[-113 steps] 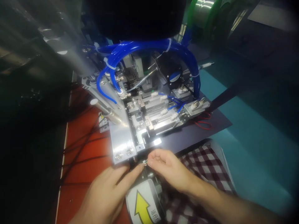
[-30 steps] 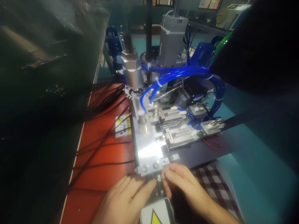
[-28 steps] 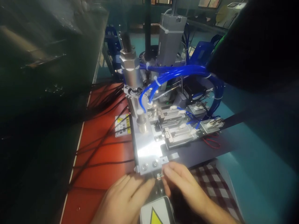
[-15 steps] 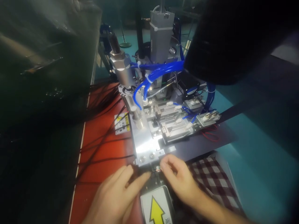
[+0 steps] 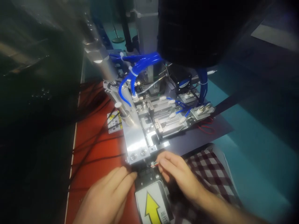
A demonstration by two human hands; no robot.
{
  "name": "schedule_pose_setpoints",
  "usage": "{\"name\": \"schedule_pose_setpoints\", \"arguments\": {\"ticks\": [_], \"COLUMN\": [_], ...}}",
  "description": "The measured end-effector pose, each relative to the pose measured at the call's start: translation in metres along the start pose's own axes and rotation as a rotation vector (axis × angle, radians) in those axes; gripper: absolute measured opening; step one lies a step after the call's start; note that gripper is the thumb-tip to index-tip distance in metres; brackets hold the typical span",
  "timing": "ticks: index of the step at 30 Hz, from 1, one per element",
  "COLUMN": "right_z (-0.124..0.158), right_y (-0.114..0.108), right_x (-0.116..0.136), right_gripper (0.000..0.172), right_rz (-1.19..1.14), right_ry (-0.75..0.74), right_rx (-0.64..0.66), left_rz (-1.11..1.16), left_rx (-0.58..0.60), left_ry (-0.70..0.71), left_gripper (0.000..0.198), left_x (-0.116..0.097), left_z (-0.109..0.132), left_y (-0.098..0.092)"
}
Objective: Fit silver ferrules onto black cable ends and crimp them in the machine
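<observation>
My right hand [image 5: 171, 169] is closed in a pinch at the front of the metal fixture [image 5: 136, 140]. Thin red and pale wires [image 5: 156, 164] show at its fingertips, leading to a small pale end piece [image 5: 152, 165] just left of them. That end piece lies over the dark slotted block [image 5: 146, 177] at the fixture's front edge; whether it sits in a slot I cannot tell. To the left, my left hand [image 5: 109, 191] has its fingers curled together beside the block. What it holds, if anything, is hidden.
A label with a yellow arrow [image 5: 151, 203] lies in front of the block. Blue air hoses [image 5: 144, 63] and small cylinders [image 5: 171, 123] stand behind. Black cables [image 5: 98, 160] cross the red surface [image 5: 86, 174] at left. A dark shape [image 5: 198, 34] blocks the upper view.
The view has shifted, so the fixture appears further left. My left hand's fingertips have drawn back from the end piece, leaving a wider gap. My right hand stays at the wires.
</observation>
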State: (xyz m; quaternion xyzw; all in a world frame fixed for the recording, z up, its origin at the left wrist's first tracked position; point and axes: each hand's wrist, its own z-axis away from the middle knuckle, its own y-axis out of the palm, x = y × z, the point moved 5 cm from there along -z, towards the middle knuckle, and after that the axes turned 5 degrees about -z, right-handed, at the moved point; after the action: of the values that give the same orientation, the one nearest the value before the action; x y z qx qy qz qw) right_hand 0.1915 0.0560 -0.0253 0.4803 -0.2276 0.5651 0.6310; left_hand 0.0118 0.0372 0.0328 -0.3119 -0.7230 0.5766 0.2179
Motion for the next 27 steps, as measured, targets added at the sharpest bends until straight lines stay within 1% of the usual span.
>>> {"name": "schedule_pose_setpoints", "arguments": {"ticks": [3,6,11,14,20,24,27], "right_z": [0.0035,0.0031,-0.0001,0.0002,0.0040,0.0025,-0.0004], "right_y": [0.0029,0.0038,0.0033,0.0039,0.0045,0.0021,0.0005], "right_x": [-0.0018,-0.0059,-0.0095,-0.0079,-0.0058,-0.0087,-0.0084], "right_gripper": [0.021,0.017,0.014,0.011,0.008,0.008,0.008], "right_rz": [-0.054,-0.117,-0.179,-0.195,-0.196,-0.212,-0.251], "right_ry": [0.078,0.123,0.179,0.217,0.230,0.232,0.187], "right_rx": [-0.015,-0.045,-0.062,-0.075,-0.113,-0.091,-0.047], "left_rz": [-0.022,-0.028,0.062,0.107,0.093,0.082,0.091], "left_rx": [0.046,0.072,0.064,0.062,0.039,-0.003,-0.012], "left_ry": [0.014,0.015,-0.095,-0.112,-0.122,-0.097,-0.108], "left_gripper": [0.030,0.029,0.028,0.027,0.026,0.026,0.027], "left_x": [0.0015,0.0010,0.0006,-0.0004,0.0019,0.0024,0.0030], "left_z": [0.0007,0.0022,0.0013,0.0015,0.0060,0.0076,0.0079], "left_y": [0.0023,0.0032,0.0046,0.0059,0.0062,0.0037,0.0023]}}
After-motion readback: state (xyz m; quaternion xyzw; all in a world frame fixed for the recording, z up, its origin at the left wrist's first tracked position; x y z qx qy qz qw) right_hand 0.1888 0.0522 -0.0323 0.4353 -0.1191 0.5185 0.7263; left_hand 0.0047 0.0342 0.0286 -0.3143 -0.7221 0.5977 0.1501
